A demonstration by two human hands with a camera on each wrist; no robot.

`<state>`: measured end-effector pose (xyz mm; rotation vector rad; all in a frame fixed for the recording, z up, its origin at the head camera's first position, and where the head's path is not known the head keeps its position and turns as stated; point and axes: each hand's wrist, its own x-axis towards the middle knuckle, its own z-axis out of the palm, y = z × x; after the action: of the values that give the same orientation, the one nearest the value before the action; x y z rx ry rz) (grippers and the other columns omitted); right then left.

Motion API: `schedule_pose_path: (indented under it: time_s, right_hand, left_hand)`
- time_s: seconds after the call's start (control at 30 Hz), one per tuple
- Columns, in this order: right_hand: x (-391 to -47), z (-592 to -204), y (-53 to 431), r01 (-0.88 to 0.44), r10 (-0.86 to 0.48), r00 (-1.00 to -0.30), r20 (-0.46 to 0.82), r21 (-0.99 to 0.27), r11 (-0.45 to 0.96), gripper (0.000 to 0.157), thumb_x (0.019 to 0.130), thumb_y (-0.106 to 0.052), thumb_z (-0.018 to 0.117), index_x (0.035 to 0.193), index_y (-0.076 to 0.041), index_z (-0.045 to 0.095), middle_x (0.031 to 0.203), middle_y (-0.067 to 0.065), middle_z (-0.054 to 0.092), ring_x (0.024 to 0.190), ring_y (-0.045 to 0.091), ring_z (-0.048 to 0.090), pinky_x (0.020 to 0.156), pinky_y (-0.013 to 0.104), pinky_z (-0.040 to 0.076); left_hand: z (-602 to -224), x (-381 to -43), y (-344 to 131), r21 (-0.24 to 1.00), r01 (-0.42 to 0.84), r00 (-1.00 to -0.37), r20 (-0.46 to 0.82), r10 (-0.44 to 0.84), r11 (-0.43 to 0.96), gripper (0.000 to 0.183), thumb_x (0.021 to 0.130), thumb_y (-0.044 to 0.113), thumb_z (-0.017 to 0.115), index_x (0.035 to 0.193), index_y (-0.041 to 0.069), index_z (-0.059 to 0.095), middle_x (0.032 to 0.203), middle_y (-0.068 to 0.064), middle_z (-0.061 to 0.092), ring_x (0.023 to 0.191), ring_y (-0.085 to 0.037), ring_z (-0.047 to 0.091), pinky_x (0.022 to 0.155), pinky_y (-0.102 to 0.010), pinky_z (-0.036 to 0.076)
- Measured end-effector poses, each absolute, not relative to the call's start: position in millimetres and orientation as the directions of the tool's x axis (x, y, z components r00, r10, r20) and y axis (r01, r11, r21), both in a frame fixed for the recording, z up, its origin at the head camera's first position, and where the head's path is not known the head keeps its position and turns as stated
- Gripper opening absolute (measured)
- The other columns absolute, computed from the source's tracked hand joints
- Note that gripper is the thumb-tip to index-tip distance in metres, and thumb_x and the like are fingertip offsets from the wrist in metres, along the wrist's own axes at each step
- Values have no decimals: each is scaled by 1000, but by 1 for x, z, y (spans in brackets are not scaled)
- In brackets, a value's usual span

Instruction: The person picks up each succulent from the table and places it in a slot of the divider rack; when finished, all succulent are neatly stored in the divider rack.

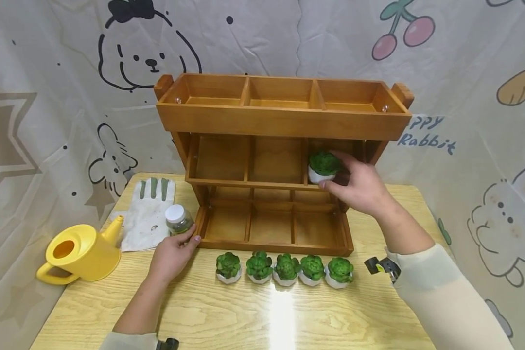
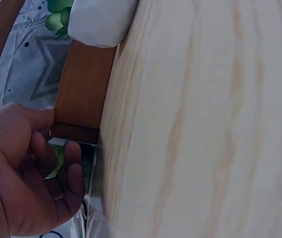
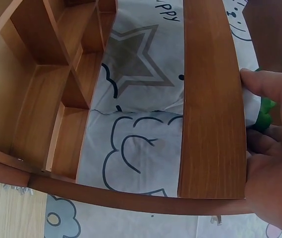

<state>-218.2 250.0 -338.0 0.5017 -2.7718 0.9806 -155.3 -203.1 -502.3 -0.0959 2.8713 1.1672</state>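
My right hand (image 1: 362, 188) grips a small potted succulent (image 1: 322, 167) with green leaves and a white faceted pot. The plant sits at the right compartment of the middle tier of a three-tier wooden plant stand (image 1: 284, 121), its pot close behind the front board. In the right wrist view that board (image 3: 214, 99) hides part of the pot. My left hand (image 1: 173, 253) holds the stand's lower left front corner, thumb against the bottom board's end (image 2: 81, 89) and fingers curled beside it. A glass jar with a white lid (image 1: 175, 213) stands right by those fingers.
Several matching potted succulents (image 1: 286, 267) stand in a row before the stand. A yellow watering can (image 1: 85, 250) is at the table's left edge, with a white and green glove (image 1: 146, 218) lying behind it. A printed curtain (image 1: 262, 39) hangs behind the table.
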Motion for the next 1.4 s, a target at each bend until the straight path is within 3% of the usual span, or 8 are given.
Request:
schedule_pose_path:
  time_s: [0.23, 0.67, 0.9, 1.23, 1.4]
  right_hand:
    - [-218, -338, 250, -384, -278, -922, 270, -536, 752, 64, 92, -24, 78, 146, -1, 53, 130, 25, 66, 114, 40, 69, 92, 55, 58]
    - [-214, -336, 258, -335, -285, -941, 184, -631, 700, 78, 92, -21, 79, 158, -5, 41, 151, 26, 50, 128, 46, 59, 99, 53, 54]
    - [-206, -335, 263, -308, -282, -948, 151, -666, 680, 80, 95, -26, 78, 161, -8, 36, 161, 20, 41, 136, 45, 53, 103, 54, 51]
    - [-195, -337, 268, -354, -285, -933, 218, -697, 624, 76, 95, -18, 78, 159, -5, 39, 157, 20, 47, 135, 40, 56, 103, 47, 52]
    - [-187, -342, 274, -383, -266, -924, 276, -684, 620, 73, 94, -12, 78, 156, -3, 42, 153, 18, 52, 132, 36, 60, 103, 36, 51]
  left_hand:
    - [-502, -155, -203, 699, -74, -997, -62, -43, 712, 48, 104, 40, 63, 146, 16, 61, 140, -22, 60, 134, -46, 53, 110, -64, 41]
    - [-503, -156, -202, 695, -63, -998, -56, -34, 716, 48, 105, 40, 62, 147, 16, 60, 141, -22, 60, 131, -46, 55, 107, -65, 43]
    - [-503, -155, -204, 696, -62, -998, -53, -35, 716, 49, 105, 41, 62, 146, 16, 60, 139, -23, 61, 130, -46, 56, 106, -65, 44]
    - [-505, -155, -204, 705, -67, -998, -53, -42, 706, 47, 105, 40, 63, 146, 17, 61, 136, -22, 63, 128, -45, 58, 106, -64, 44]
    - [-505, -155, -204, 705, -65, -998, -51, -40, 706, 47, 105, 40, 63, 146, 17, 61, 136, -22, 63, 129, -46, 58, 106, -64, 44]
